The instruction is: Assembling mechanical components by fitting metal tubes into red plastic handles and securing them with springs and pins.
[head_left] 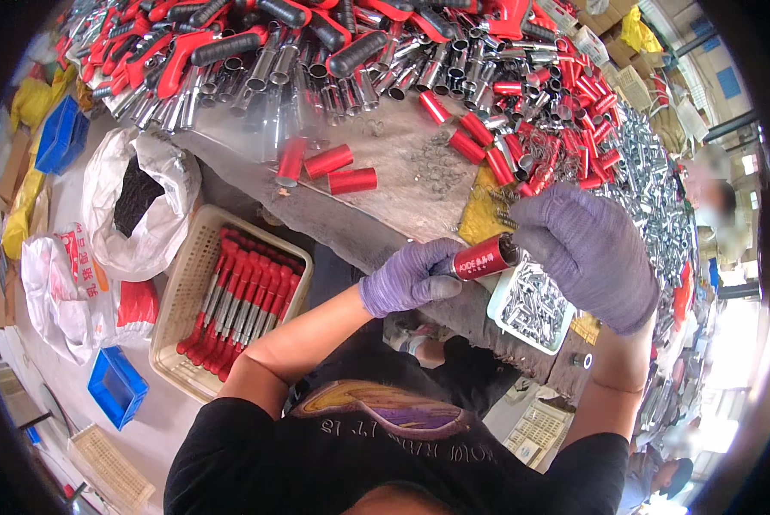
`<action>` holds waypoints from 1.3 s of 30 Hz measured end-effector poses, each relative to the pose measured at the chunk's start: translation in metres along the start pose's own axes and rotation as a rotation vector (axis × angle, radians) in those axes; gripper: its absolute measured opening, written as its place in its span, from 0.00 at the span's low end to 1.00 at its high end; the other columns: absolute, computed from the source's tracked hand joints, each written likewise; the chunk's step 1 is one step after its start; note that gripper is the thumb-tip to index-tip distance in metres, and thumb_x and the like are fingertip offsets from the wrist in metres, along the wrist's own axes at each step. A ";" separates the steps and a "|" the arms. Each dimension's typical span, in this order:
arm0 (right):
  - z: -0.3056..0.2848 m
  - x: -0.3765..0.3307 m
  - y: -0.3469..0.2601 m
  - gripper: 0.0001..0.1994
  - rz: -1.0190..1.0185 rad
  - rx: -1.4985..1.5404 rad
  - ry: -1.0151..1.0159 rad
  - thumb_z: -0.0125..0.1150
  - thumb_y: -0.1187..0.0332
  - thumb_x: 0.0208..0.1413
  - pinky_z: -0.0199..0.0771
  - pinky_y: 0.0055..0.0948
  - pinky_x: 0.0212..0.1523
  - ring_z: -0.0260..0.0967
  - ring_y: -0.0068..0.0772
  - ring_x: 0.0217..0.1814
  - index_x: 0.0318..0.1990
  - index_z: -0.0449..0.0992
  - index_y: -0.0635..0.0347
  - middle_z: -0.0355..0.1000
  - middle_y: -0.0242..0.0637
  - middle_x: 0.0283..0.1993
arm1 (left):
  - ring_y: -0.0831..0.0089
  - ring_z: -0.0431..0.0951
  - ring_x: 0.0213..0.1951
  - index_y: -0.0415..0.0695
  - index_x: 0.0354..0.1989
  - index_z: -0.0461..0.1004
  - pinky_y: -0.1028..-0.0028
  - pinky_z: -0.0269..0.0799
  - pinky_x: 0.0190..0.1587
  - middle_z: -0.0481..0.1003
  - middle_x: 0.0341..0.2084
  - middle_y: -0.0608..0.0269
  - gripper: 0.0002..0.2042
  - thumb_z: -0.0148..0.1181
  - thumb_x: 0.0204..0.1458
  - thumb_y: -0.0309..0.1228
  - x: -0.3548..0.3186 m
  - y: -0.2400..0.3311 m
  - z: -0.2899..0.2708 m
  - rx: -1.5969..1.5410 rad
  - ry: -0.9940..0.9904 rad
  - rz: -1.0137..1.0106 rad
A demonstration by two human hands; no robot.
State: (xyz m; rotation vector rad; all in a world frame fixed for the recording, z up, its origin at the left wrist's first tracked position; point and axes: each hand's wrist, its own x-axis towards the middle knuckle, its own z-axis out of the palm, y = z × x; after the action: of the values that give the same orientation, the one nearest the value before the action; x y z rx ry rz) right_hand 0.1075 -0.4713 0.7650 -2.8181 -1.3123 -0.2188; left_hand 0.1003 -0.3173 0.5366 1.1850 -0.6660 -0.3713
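Note:
My left hand (412,276), in a purple knit glove, is closed around a red metal tube (481,259) with white printing. The tube lies nearly level, its dark open end toward my right hand (587,249). That hand wears a similar glove and has its fingers curled together just above the tube's open end; what they hold is hidden. Dark coil springs (503,204) show beside its fingertips, over a yellow cloth (481,215). Below the right hand, a pale tray (498,319) holds many small silver metal parts (535,302).
Loose red tubes (352,180) and thin springs (436,167) lie on the worn bench (402,206). Red-and-black handled tools (222,50) are heaped along its far side, silver parts (651,197) at right. Left of me stand a cream crate (169,330) of red tools and a white sack (102,202).

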 end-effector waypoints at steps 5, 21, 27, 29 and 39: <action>0.005 0.029 0.029 0.14 0.232 0.562 -0.080 0.56 0.63 0.54 0.73 0.27 0.36 0.74 0.38 0.34 0.45 0.74 0.60 0.74 0.37 0.29 | 0.81 0.70 0.31 0.40 0.46 0.66 0.77 0.68 0.35 0.70 0.29 0.69 0.23 0.63 0.50 0.44 -0.006 -0.009 -0.008 -0.234 0.073 -0.102; 0.123 0.161 0.187 0.28 0.917 0.561 0.267 0.60 0.50 0.47 0.72 0.34 0.38 0.74 0.40 0.38 0.46 0.73 0.69 0.74 0.47 0.40 | 0.80 0.70 0.24 0.45 0.46 0.63 0.80 0.65 0.26 0.70 0.24 0.67 0.20 0.62 0.50 0.40 -0.003 -0.007 -0.003 -0.392 0.134 -0.170; 0.055 -0.045 0.136 0.26 0.612 1.387 0.745 0.58 0.71 0.48 0.73 0.30 0.45 0.70 0.33 0.45 0.57 0.61 0.65 0.68 0.41 0.49 | 0.85 0.66 0.30 0.43 0.53 0.65 0.81 0.66 0.32 0.69 0.29 0.72 0.22 0.62 0.51 0.35 0.006 0.000 0.000 -0.197 0.030 -0.214; 0.001 -0.067 0.095 0.28 0.621 1.043 0.628 0.61 0.68 0.43 0.73 0.28 0.43 0.70 0.31 0.40 0.55 0.63 0.63 0.71 0.41 0.43 | 0.85 0.67 0.32 0.43 0.54 0.65 0.80 0.67 0.35 0.70 0.31 0.72 0.23 0.62 0.51 0.35 0.012 0.013 0.004 -0.107 0.008 -0.252; -0.061 -0.137 0.017 0.20 0.424 0.167 -0.138 0.70 0.63 0.39 0.70 0.37 0.46 0.70 0.43 0.46 0.42 0.74 0.54 0.73 0.36 0.45 | 0.74 0.76 0.41 0.46 0.56 0.66 0.73 0.71 0.46 0.76 0.39 0.61 0.27 0.65 0.47 0.38 0.043 0.011 0.047 0.212 -0.272 -0.152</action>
State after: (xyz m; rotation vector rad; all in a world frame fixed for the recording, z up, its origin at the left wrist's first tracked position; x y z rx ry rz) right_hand 0.0261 -0.5908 0.8073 -2.9163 -0.6783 0.0931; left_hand 0.1018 -0.3730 0.5693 1.4048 -0.8695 -0.6089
